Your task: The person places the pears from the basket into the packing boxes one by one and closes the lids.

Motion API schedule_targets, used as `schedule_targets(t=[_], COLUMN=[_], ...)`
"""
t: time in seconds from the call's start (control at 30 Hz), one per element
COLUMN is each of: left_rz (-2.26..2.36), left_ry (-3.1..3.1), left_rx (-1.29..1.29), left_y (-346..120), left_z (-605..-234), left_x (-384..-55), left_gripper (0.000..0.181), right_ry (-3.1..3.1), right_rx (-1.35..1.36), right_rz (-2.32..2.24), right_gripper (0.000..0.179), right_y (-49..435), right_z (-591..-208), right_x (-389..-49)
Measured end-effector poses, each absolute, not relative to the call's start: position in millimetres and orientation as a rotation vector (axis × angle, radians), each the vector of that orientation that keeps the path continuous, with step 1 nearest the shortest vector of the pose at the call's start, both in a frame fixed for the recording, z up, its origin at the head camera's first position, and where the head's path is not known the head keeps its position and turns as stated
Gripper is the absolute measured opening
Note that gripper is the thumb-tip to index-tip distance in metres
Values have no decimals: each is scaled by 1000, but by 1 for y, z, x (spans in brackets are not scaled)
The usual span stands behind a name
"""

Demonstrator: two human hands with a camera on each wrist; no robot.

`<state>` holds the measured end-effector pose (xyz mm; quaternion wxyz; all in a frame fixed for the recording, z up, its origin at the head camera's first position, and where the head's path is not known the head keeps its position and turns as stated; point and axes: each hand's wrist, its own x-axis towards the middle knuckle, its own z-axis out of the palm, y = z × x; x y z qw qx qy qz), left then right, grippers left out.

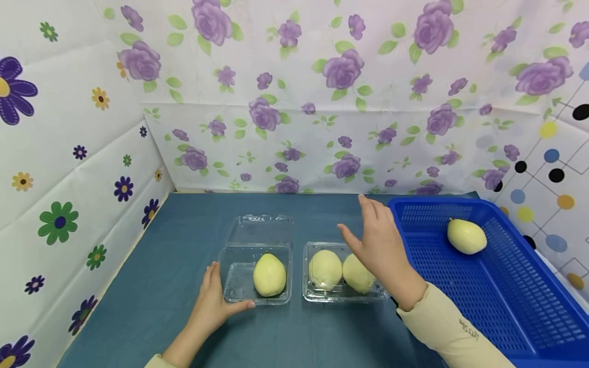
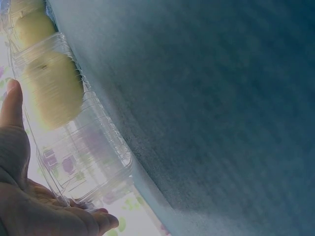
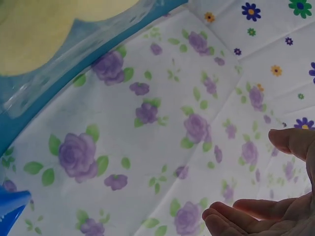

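Note:
A clear plastic clamshell box (image 1: 236,281) stands on the table with its lid (image 1: 260,230) tipped back, and one pale yellow pear (image 1: 269,275) sits in its right half. My left hand (image 1: 213,301) is spread at the box's left front corner, thumb along the front edge. In the left wrist view the fingers (image 2: 93,219) lie at the box's end. To the right is a second clear box (image 1: 338,296) with two pears (image 1: 325,268) inside. Above it my right hand (image 1: 379,245) hovers, fingers extended and thumb apart, holding nothing.
A blue plastic basket (image 1: 465,301) stands on the right side of the table, with one pear (image 1: 467,236) near its back. Floral cloth (image 1: 313,128) hangs behind the blue-green table covering (image 1: 184,220), and patterned sheets rise at both sides.

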<state>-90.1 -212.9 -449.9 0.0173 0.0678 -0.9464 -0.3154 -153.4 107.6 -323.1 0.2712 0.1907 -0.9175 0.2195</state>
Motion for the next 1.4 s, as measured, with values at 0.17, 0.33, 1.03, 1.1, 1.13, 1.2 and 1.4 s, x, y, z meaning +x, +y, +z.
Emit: schedule_targets(t=[0.17,0.33,1.03,1.1,1.13,1.2,1.4], left_rz=[-977,-975,-958,-957,-957,-956,-964], left_ry=[-2950,-2948,-2944,-2946,-2947,-2947,-2940], left_rx=[213,212,215,215,215,215,213], left_y=[-212,-213,-215,-214,-214,-214,-214], left_z=[-451,-452,-451,-451,-451,-451,-452], left_x=[-90,-90,-90,-90,-90,-90,-90], left_gripper=[133,132,132,132,132,132,132], right_ry=[-2466,-2425,-2341,-2349,-2351,-2357,-2382], right_rx=[473,454,346,340,336,322,252], right_rz=[578,577,452,456,459,462,460], right_gripper=[69,65,52,51,51,51,50], right_y=[124,138,189,194,197,202,216], right_z=[-322,-324,-341,-343,-344,-345,-350], right_x=[-158,-165,-202,-205,-206,-208,-217])
